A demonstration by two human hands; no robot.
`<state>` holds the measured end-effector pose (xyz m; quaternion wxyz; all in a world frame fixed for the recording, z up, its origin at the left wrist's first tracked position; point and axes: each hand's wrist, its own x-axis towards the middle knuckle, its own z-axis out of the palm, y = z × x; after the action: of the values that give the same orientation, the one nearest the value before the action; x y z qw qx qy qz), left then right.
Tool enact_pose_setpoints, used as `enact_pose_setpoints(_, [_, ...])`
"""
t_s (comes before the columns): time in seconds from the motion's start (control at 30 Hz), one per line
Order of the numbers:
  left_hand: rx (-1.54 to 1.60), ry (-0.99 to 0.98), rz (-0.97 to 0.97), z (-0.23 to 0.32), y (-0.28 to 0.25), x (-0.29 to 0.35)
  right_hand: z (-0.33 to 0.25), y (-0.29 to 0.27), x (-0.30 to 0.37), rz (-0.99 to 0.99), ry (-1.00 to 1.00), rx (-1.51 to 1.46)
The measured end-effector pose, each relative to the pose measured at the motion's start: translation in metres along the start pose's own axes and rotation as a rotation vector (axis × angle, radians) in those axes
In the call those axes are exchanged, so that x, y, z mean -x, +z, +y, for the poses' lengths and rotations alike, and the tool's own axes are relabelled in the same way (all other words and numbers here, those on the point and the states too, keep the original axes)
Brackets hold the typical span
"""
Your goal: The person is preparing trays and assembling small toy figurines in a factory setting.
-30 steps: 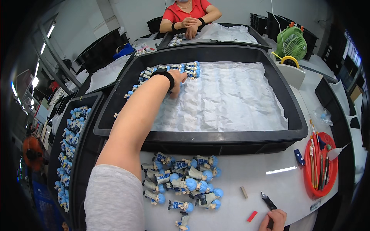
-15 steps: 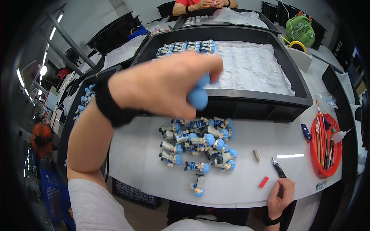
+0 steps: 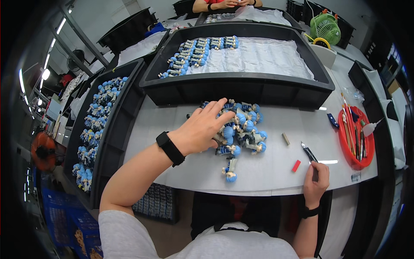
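Note:
A pile of small blue-haired figurines [image 3: 249,126] lies on the white table in front of the large black tray. Over the left part of this pile rests my left hand [image 3: 202,126], its fingers spread and touching figurines, some of which it hides. One figurine [image 3: 230,170] lies apart at the near side of the pile. At the table's right front edge, my right hand [image 3: 317,179] is closed round the handle of a craft knife [image 3: 307,151], whose tip points away to the far left. A short red block [image 3: 296,165] and a grey-beige block [image 3: 285,138] lie left of the knife.
The black tray [image 3: 241,80] holds rows of figurines on white sheeting. Another black bin [image 3: 113,142] at the left is filled with figurines. A red basket [image 3: 370,159] with brushes and a bottle stands at the right. Across the table, another person's hands [image 3: 230,4] are at work.
My left hand has come down from in front of the tray, where it held blue-headed figurines, onto the pile, and its fingers have spread. My right hand stays at the knife. The view has shifted.

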<state>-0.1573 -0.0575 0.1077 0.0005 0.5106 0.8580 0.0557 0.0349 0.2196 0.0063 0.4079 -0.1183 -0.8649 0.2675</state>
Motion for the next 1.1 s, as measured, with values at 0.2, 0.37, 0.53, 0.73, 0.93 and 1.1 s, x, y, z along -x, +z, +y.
enact_pose_setpoints(0.2, [0.337,-0.066,0.386,0.035,0.004,0.039,0.005,0.0,0.001,0.0,0.056,-0.06])
enact_pose_setpoints(0.37, [0.544,-0.195,0.382,0.079,0.042,0.075,-0.006,-0.009,-0.002,0.083,0.003,-0.094])
enact_pose_setpoints(0.53, [0.812,-0.144,0.051,0.107,0.069,0.113,-0.045,-0.017,0.003,-0.036,-0.167,-0.213])
enact_pose_setpoints(0.73, [0.841,-0.394,-0.754,0.107,0.188,0.271,-0.064,-0.015,0.032,-0.233,-0.156,-0.34])
enact_pose_setpoints(0.93, [0.806,-0.25,-1.128,0.123,0.282,0.402,-0.07,0.0,0.036,-0.241,-0.088,-0.454])
enact_pose_setpoints(1.1, [0.787,-0.312,-1.084,0.11,0.284,0.405,-0.082,0.01,0.033,-0.263,-0.129,-0.469])
